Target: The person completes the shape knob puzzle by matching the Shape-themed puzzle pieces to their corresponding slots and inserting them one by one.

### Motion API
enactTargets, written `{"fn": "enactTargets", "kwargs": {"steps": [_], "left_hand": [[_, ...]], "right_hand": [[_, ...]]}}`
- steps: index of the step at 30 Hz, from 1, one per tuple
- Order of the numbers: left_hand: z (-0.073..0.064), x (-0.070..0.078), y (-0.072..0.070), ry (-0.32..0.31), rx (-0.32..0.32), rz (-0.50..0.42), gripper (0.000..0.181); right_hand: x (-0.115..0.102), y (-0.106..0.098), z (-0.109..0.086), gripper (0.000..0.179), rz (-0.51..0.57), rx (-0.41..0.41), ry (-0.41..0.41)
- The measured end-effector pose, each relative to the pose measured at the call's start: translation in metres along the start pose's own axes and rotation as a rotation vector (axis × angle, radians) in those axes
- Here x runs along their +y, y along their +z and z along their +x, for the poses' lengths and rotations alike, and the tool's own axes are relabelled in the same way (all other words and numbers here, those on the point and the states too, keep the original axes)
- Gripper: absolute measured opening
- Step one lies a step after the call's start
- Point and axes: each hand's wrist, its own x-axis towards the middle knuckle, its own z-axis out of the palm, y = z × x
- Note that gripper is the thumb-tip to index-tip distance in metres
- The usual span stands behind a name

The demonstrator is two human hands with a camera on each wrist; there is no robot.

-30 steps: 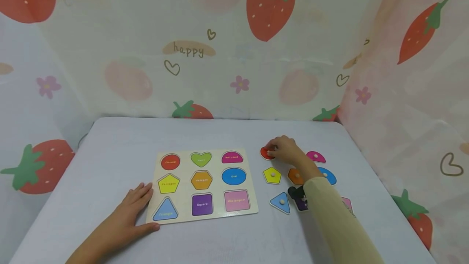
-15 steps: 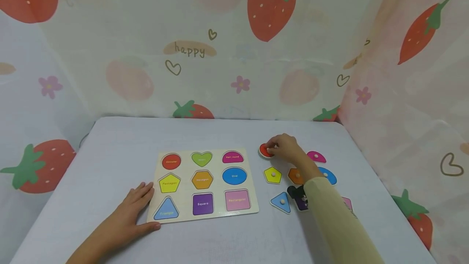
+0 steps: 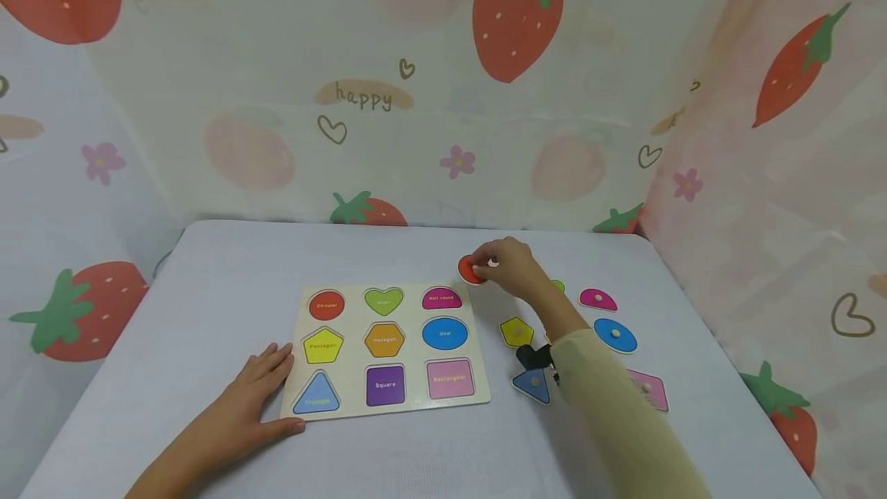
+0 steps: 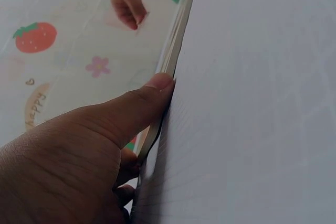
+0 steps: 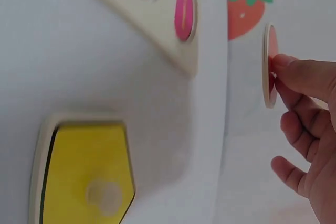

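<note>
My right hand pinches a red round puzzle piece by its knob. In the right wrist view the red disc hangs on edge between thumb and fingertips, above the table. Near the left edge of the wooden shape puzzle board, my left hand rests with fingers extended along the side and thumb at the front corner. The left wrist view has the thumb against the board's edge. Printed on the board are labelled shapes, including a red circle at its back left.
Knobbed pieces lie right of the board: a yellow pentagon, blue triangle, blue oval, magenta half round and pink rectangle. A green piece shows partly behind the right arm. A strawberry-print curtain surrounds the table.
My right hand has lifted the red round piece off the table and carried it left, toward the board's back right corner. The left hand stays at the board's edge.
</note>
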Motion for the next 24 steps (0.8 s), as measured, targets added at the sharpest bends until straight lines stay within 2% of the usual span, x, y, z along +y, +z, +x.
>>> {"fn": "enactTargets", "kwargs": {"steps": [9,18,24], "left_hand": [[0.0,-0.001,-0.001,0.012,0.01,-0.006,0.113],[0.0,-0.001,0.001,-0.002,0.0,-0.002,0.114],[0.0,-0.002,0.0,0.016,0.007,-0.015,0.112]], "right_hand": [[-0.039,0.015,0.006,0.018,0.05,0.002,-0.035],[-0.066,0.035,0.016,0.02,0.076,-0.024,-0.039],[-0.083,0.046,0.023,0.021,0.107,-0.051,-0.075]]}}
